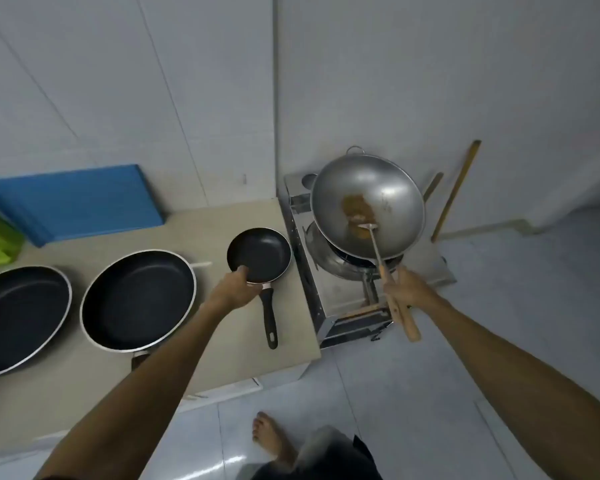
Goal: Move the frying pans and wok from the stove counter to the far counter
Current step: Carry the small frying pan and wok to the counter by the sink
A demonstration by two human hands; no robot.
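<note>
Both hands at the stove counter

The left hand [234, 284] grips the small frying pan [259, 254] by its near rim; the right hand [406, 289] holds a wooden-handled spatula [392, 289] whose tip rests in the tilted steel wok [367, 208].

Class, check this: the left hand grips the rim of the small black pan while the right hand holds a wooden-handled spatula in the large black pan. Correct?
Not quite. The head view shows the right hand holding the spatula in the metal wok on the stove. The left hand does grip the small black pan by its rim.

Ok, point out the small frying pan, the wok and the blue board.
small frying pan [261, 252], head view, on its dark inner base
wok [388, 188], head view, on its bare inner wall
blue board [73, 199], head view, on its flat face
</note>
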